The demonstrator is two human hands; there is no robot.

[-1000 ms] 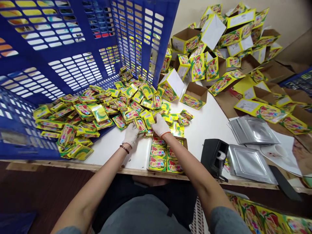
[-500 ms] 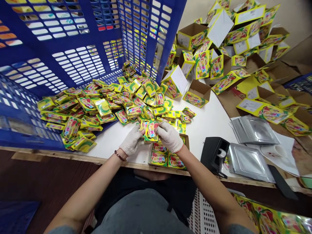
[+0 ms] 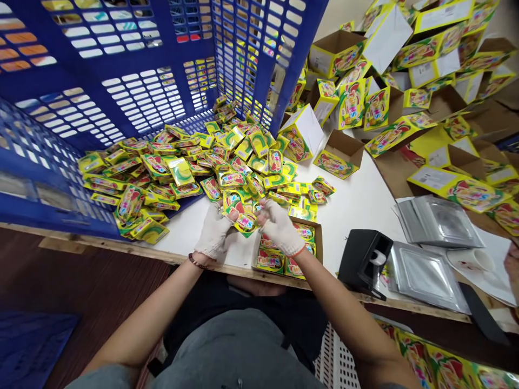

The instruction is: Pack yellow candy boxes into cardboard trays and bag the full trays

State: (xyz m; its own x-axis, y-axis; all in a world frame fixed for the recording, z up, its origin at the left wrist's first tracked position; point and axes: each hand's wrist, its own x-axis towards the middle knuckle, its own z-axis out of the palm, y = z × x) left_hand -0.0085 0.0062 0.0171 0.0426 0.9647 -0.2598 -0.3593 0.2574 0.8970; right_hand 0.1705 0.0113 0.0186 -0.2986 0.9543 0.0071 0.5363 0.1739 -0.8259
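Note:
Both my hands wear white knitted gloves. My left hand grips a small yellow carton with a watermelon print, tilted over the white table. To its right, my right hand has its fingers loosely bent and apart, with a gap between them and that carton. Under and beside my right wrist sits an open display box with several of the same cartons lying flat in it; my hand hides part of it. Just beyond my hands spreads a heap of loose small cartons, spilling from a blue crate.
The blue plastic crate lies with its open side towards the table. Empty display boxes are piled at the back right. A black tape dispenser stands right of the filled box, beside clear plastic trays. Another person's hand shows at the right edge.
My right hand has let go of the small carton, which was between both hands. The carton now tilts in my left hand, slightly lower. The view has shifted a little.

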